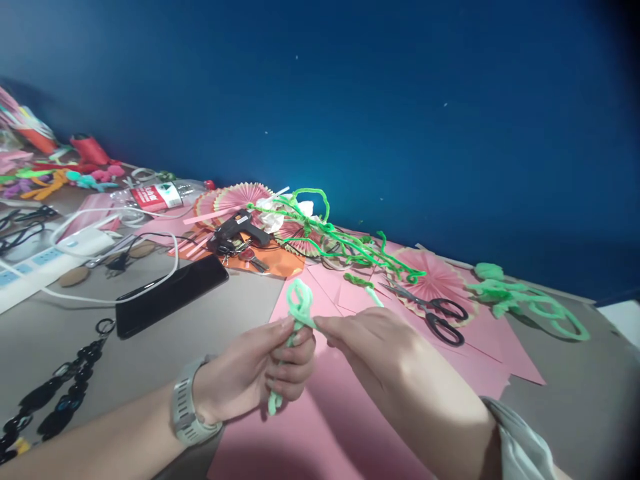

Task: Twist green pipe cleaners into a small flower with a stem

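A light green pipe cleaner (299,301), twisted into loops at the top, stands upright between both hands over pink paper (320,427). My left hand (260,373), with a grey watch on its wrist, is closed around the stem, whose lower end sticks out below the fingers. My right hand (373,340) pinches the pipe cleaner just under the loops. A second strand end shows beyond the right hand's knuckles.
Black scissors (440,319) lie on pink paper fans to the right. A glue gun (240,230), dark green pipe cleaners (345,247), a black phone (173,293), a power strip (40,263), a black chain (55,393) and a plastic bottle (160,195) lie about. More light green shapes (525,300) sit far right.
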A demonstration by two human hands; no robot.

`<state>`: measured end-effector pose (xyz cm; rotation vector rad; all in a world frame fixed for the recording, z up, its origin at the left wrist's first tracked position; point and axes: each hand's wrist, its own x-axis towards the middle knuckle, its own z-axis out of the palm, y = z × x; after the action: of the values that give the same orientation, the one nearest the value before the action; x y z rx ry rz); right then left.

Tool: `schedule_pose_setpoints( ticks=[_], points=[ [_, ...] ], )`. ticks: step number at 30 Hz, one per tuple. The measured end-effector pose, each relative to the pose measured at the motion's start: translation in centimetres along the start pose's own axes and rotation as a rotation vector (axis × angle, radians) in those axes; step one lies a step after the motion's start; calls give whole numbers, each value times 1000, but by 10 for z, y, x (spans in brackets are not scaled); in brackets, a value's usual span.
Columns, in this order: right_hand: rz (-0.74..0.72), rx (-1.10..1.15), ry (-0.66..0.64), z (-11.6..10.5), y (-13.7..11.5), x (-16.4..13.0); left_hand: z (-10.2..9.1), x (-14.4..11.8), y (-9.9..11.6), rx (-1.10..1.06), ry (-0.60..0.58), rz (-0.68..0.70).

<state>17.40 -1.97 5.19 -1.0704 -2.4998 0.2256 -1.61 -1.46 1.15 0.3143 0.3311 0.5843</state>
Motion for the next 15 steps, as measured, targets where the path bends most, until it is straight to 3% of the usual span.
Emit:
schedule_pose_setpoints(
  ticks=[7,10,15],
  points=[
    [22,90,-53,-3,4,2,0,-3,1,99,-11,-10],
    [97,140,-75,-7,5,6,-2,-3,-1,270,-40,29],
    [120,258,-252,-15,18,7,-1,-8,-6,654,-44,98]
  ],
)
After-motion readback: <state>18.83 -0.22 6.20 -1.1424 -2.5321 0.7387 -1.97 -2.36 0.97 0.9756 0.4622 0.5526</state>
